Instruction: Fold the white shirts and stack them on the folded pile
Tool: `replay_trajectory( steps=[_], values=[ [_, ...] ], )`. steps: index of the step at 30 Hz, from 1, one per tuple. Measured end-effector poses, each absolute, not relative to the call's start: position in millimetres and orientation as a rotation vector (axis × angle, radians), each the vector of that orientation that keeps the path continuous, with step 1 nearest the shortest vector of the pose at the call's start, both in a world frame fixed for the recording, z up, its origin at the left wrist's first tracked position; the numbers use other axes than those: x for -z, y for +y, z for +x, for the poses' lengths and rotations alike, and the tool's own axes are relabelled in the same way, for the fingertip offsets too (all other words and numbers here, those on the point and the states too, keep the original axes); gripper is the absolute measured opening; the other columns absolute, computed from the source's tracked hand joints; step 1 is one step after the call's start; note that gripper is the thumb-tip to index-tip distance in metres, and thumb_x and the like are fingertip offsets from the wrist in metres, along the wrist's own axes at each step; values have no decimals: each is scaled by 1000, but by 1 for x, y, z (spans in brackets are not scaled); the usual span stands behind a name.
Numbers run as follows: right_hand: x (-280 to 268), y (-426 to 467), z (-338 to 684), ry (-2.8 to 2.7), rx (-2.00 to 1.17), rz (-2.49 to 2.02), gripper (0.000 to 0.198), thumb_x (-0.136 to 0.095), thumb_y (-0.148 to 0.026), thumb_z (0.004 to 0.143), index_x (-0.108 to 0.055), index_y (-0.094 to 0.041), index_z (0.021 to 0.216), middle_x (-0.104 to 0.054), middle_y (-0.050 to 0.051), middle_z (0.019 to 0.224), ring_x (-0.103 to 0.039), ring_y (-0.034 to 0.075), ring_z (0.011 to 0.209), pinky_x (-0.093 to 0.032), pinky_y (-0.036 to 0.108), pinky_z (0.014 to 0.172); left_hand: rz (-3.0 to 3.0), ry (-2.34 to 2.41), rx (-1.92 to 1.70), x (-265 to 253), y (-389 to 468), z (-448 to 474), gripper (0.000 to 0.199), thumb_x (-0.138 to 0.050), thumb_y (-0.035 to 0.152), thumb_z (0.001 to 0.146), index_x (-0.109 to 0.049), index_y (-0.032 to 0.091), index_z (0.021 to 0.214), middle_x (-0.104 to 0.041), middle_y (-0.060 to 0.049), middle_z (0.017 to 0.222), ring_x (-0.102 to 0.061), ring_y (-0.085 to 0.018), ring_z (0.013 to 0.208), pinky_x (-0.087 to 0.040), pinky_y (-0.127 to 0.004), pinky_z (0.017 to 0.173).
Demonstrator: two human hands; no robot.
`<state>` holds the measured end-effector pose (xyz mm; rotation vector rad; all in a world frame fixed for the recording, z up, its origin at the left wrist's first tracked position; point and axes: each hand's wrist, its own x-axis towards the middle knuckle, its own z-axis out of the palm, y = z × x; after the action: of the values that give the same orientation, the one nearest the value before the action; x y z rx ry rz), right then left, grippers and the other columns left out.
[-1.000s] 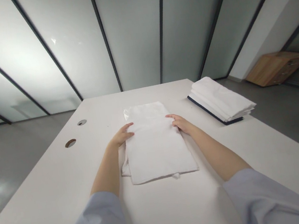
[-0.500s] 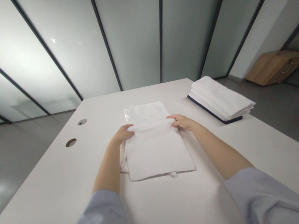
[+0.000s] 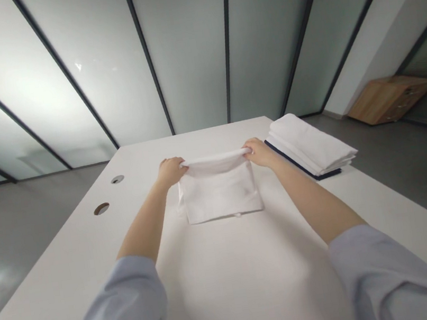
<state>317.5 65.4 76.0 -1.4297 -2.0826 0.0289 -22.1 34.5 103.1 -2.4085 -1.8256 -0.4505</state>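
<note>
A white folded cloth [image 3: 222,191] lies in front of me in the middle of the white table, its far edge raised in a rolled fold. My left hand [image 3: 172,171] pinches the left end of that fold, thumb and fingers closed. At the opposite end, my right hand [image 3: 258,151] grips the fold the same way. Between both hands the fold is stretched nearly straight. The near half of the cloth hangs down to the table, and a small white tab sticks out at its near edge. Whatever lies behind the raised fold is hidden.
To the right, a stack of white folded cloths [image 3: 311,142] with a dark navy layer [image 3: 330,174] at its bottom rests near the edge of the table [image 3: 239,279]. Two round holes are at the table's left. Beyond stand frosted glass panels [image 3: 189,51] and a wooden cabinet [image 3: 391,97].
Both hands have moved farther from me and closed on the cloth's fold. The far part is lifted and bent over, so the cloth looks shorter, and its near edge has shifted away from me.
</note>
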Motion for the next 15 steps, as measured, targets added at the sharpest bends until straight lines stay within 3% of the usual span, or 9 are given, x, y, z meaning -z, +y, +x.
replay_trajectory(
  steps=[4, 8, 12, 15],
  values=[
    [-115, 88, 314, -1890, 247, -1367, 24, -53, -16, 80, -66, -19, 100, -63, 11, 108, -57, 27, 102, -45, 42, 91, -2178, -1730, 604, -151, 54, -4, 25, -52, 27, 83, -67, 19, 101, -69, -11, 104, -59, -29, 106, -40, -42, 95],
    [-134, 85, 312, -1796, 454, -1273, 30, -49, -16, 82, -61, -19, 109, -57, 15, 126, -50, 32, 118, -38, 49, 98, -2028, -1551, 869, -168, 55, 1, 29, -48, 18, 82, -62, 18, 108, -63, -13, 119, -50, -29, 119, -37, -43, 97],
    [-93, 52, 317, -1960, 460, -1196, 35, -51, -14, 77, -58, -18, 111, -53, 14, 136, -41, 32, 131, -34, 49, 104, -2211, -1509, 713, -127, 31, -8, 36, -51, 13, 78, -58, 18, 113, -63, -13, 120, -49, -27, 122, -34, -42, 103],
    [-42, 19, 322, -2278, 262, -1184, 38, -55, -14, 71, -61, -19, 108, -64, 12, 122, -47, 30, 129, -36, 45, 104, -2400, -1651, 298, -76, 0, -15, 32, -54, 12, 74, -60, 20, 105, -68, -10, 103, -60, -26, 107, -39, -40, 99]
  ],
)
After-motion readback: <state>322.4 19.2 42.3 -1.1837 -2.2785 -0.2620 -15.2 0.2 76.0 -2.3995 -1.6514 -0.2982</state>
